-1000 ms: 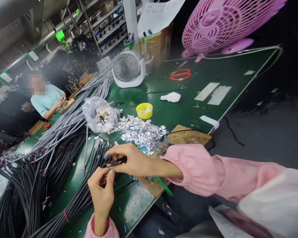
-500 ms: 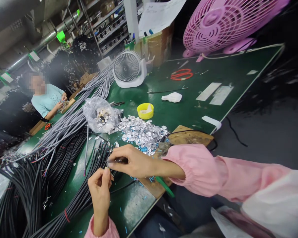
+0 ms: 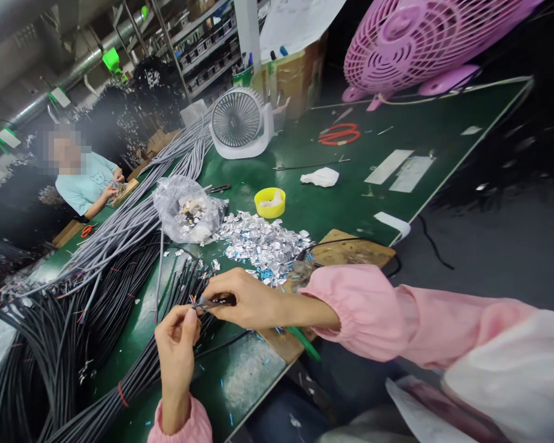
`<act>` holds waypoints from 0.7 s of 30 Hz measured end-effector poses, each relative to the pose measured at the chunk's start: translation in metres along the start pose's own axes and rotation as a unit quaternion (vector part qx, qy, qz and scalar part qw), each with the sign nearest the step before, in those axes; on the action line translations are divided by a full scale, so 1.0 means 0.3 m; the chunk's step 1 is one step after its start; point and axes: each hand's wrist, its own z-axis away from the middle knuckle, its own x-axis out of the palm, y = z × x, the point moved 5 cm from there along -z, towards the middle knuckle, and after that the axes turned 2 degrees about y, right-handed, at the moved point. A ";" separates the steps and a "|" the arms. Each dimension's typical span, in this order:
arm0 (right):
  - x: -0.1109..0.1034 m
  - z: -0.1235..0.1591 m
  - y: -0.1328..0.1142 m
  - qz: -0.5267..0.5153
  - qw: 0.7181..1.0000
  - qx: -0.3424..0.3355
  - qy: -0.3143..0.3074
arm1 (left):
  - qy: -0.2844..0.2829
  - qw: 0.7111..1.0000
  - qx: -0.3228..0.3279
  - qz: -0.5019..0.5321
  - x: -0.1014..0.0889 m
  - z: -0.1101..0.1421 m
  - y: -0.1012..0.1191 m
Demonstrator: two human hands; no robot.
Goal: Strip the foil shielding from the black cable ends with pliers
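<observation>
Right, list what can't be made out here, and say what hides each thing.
All in the head view:
Dark tool: mostly covered by the right hand, so its type is unclear.
Coloured wires at the left hand: too small to count.
Pink fan: top cut off by the upper edge.
Paper sheet: cut off there too; any writing too blurred to read.

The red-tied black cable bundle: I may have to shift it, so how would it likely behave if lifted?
The black cable bundle would probably sag rather than stay rigid, since its long, thin cables bend in a curve. It is likely fairly heavy, with many cables packed together. Its upper ends may splay, as they spread loosely beyond the red tie.
</observation>
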 end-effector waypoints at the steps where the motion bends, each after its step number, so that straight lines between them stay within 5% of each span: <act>1: -0.001 0.000 0.000 0.000 1.000 0.003 0.005 | 0.001 1.000 0.002 -0.001 0.000 0.001 0.003; 21: -0.015 -0.015 0.024 -0.080 0.991 0.102 0.031 | -0.020 1.000 0.001 -0.015 0.017 0.002 -0.023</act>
